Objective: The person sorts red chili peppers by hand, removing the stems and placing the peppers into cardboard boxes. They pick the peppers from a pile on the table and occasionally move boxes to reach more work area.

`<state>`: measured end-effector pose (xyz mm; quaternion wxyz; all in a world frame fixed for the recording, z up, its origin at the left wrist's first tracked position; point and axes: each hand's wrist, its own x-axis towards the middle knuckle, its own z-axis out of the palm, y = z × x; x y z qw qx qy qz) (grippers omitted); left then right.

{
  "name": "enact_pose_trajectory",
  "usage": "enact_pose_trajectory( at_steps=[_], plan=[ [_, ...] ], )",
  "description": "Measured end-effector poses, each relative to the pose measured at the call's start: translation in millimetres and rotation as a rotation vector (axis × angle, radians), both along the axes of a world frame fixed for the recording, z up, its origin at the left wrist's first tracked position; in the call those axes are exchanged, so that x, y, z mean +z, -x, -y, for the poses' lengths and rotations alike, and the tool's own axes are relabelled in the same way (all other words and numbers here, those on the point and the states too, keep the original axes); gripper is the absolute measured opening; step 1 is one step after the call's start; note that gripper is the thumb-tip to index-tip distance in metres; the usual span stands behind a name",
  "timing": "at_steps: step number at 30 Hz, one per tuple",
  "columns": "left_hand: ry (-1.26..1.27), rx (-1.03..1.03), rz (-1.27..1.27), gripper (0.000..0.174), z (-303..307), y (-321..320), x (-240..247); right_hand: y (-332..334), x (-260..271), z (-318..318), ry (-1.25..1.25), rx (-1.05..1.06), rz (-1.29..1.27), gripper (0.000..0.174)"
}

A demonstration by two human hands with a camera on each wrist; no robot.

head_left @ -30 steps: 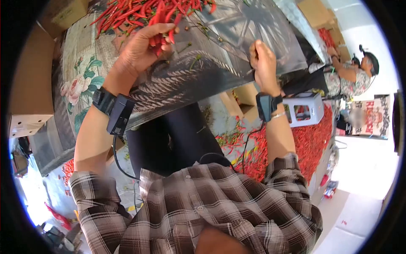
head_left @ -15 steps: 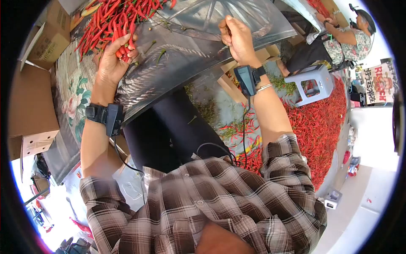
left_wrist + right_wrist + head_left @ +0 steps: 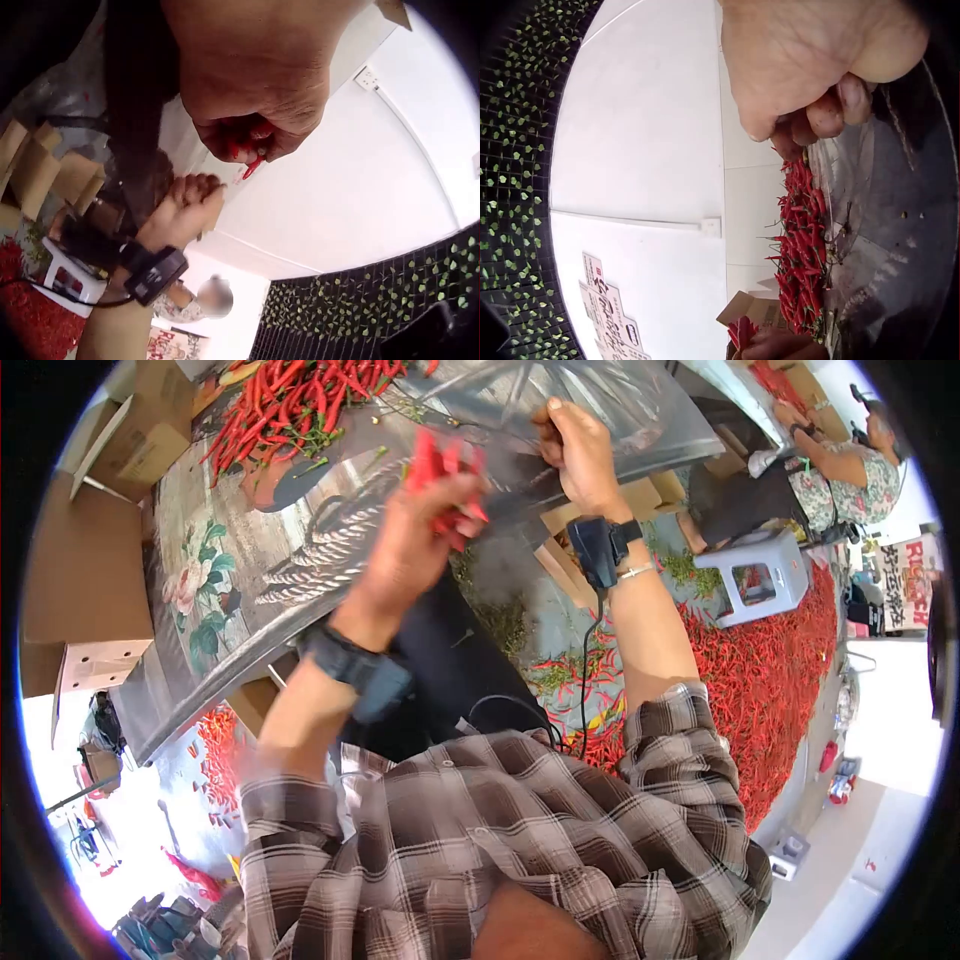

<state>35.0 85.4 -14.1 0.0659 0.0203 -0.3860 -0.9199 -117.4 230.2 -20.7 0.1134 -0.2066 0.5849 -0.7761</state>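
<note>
My left hand (image 3: 405,545) grips a bunch of red chili peppers (image 3: 428,465), blurred by motion, over the table's near edge. In the left wrist view, red tips of the chilies (image 3: 255,166) poke out between the curled fingers. The right hand (image 3: 585,460) hovers by the table's right part with its fingers curled in, and no chili shows in it. From the right wrist view, its bent fingers (image 3: 825,116) overlap the far chili pile (image 3: 802,255). That pile of red chilies (image 3: 300,405) with green stems lies at the far side of the table.
Cardboard boxes (image 3: 85,575) stand at the left. Below the table's right edge is an open carton (image 3: 565,565). A grey plastic stool (image 3: 755,580) stands among many chilies (image 3: 765,700) spread on the floor. Another person (image 3: 850,475) sits at the upper right, handling chilies.
The left hand has left the chili pile with the bunch in its grip and swung right, toward the right hand. Over the last half second the right hand has barely moved.
</note>
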Motion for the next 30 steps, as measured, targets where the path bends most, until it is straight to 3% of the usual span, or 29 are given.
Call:
enact_pose_trajectory(
  at_steps=[2, 4, 8, 11, 13, 14, 16, 17, 18, 20, 21, 22, 26, 30],
  plan=[
    [0.019, -0.038, 0.073, 0.035, -29, -3, 6, 2, -1, 1, 0.012, -0.002, 0.013, 0.027],
    [-0.006, -0.201, 0.097, 0.037, -46, -13, 10, 1, 0, 0, -0.008, 0.009, -0.001, 0.025],
    [0.041, -0.258, 0.081, 0.036, -52, -27, 14, 2, -1, -1, 0.022, 0.048, -0.011, 0.024],
    [0.114, -0.078, 0.1, 0.033, -24, -37, 29, 0, 1, -2, -0.014, 0.036, -0.005, 0.023],
    [0.036, 0.216, 0.067, 0.029, -4, -40, 33, -2, 1, 0, -0.015, 0.022, -0.002, 0.023],
    [0.115, 0.19, 0.018, 0.031, 22, -44, 23, -2, 0, 0, -0.023, 0.014, 0.004, 0.023],
    [0.068, 0.497, 0.082, 0.035, 34, -58, 30, -2, -2, 0, -0.042, 0.043, -0.037, 0.02],
    [0.068, 0.395, 0.024, 0.035, 63, -69, 4, -11, 2, 6, -0.177, 0.01, -0.17, 0.019],
    [0.072, 0.47, 0.0, 0.037, 65, -78, 9, -21, 5, 11, -0.319, -0.04, -0.299, 0.021],
    [0.044, 0.509, 0.016, 0.044, 78, -95, 0, -44, 1, 27, -0.354, -0.007, -0.49, 0.031],
    [0.068, 0.564, 0.039, 0.035, 79, -99, -4, -49, -1, 37, -0.462, -0.073, -0.826, 0.038],
    [0.096, 0.622, 0.063, 0.026, 80, -103, -7, -60, -8, 52, -0.422, -0.154, -0.936, 0.043],
    [0.155, 0.53, -0.006, 0.025, 96, -113, -15, -86, -11, 95, -0.411, -0.169, -0.922, 0.042],
    [0.21, 0.556, 0.006, 0.029, 96, -109, -17, -91, -15, 97, -0.468, -0.161, -1.03, 0.035]
  ],
)
